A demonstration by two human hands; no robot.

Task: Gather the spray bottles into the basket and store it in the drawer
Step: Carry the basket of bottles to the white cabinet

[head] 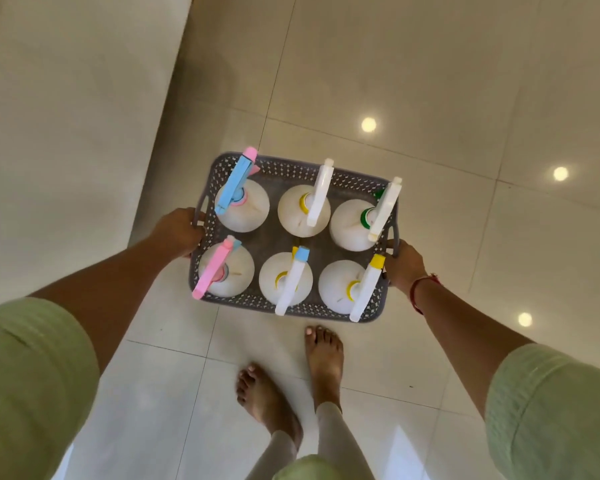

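You carry the basket in the air in front of you, above the tiled floor, with one hand at each short end. Your left hand is closed around the left handle, and your right hand is closed around the right handle, so both hands are full and hold only the basket. Six spray bottles stand upright inside it, in two rows of three, close together and touching or almost touching. So the gathering part looks finished, and what remains is to bring the basket to the drawer, which is not visible here. I judge that the load is rather heavy if the bottles are full, but I cannot tell how much liquid is in them. The basket is perforated plastic and may bend a little in the middle, so the two handles are the right places to hold it. Keep it level, because the bottles are tall with narrow heads, and they can tip against each other. The trigger heads, like the blue one at the far left, reach over the rim and may catch on the drawer edge. A pale surface is on your left.
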